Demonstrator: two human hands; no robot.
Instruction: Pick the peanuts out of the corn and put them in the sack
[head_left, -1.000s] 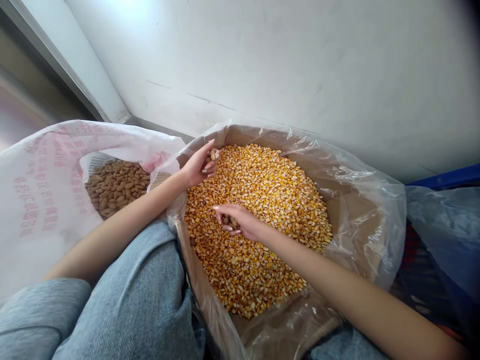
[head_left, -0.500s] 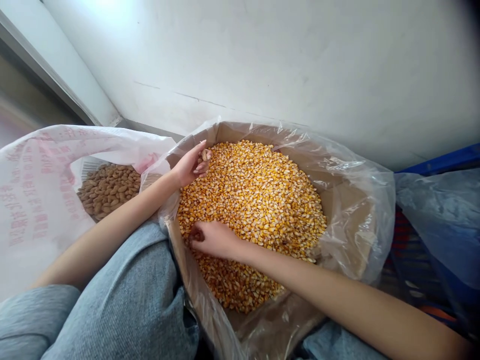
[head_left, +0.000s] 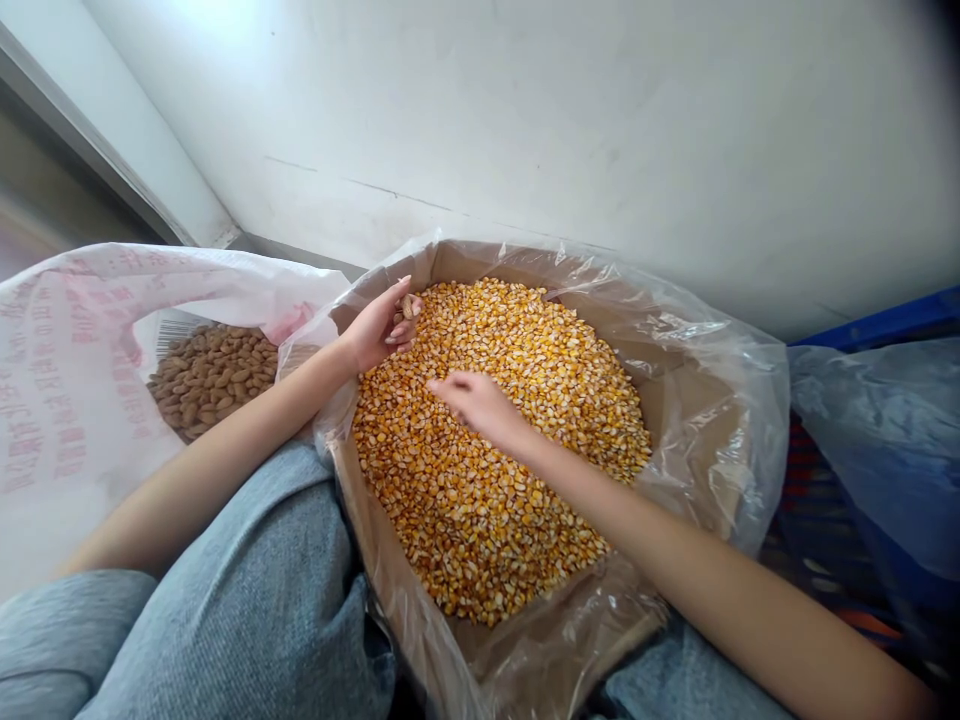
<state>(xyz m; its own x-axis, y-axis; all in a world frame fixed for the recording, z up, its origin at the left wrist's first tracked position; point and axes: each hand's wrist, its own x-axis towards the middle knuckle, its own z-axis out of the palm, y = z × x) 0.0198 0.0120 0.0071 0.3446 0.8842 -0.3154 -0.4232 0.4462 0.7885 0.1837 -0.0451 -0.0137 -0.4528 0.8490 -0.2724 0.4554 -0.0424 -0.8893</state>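
Note:
Dried corn kernels (head_left: pixel 495 480) lie heaped in a cardboard box (head_left: pixel 679 400) lined with clear plastic. At the box's far left edge, my left hand (head_left: pixel 376 328) is curled, palm up, around a few brown almonds (head_left: pixel 407 308). My right hand (head_left: pixel 480 405) hovers over the left half of the corn, thumb and fingers pinched together. What sits between those fingertips, if anything, is too small to tell. A white sack (head_left: pixel 67 370) with pink print stands left of the box, its mouth showing many almonds (head_left: pixel 214 378).
A pale wall (head_left: pixel 540 130) rises behind the box. On the right stands a blue crate (head_left: pixel 885 318) with clear plastic sheeting (head_left: pixel 892 420) over it. My denim-covered knee (head_left: pixel 262 560) presses near the box's left front side.
My right hand has moved up and to the right, from the box's left edge toward the left hand. My left hand stays nearly still with the almonds.

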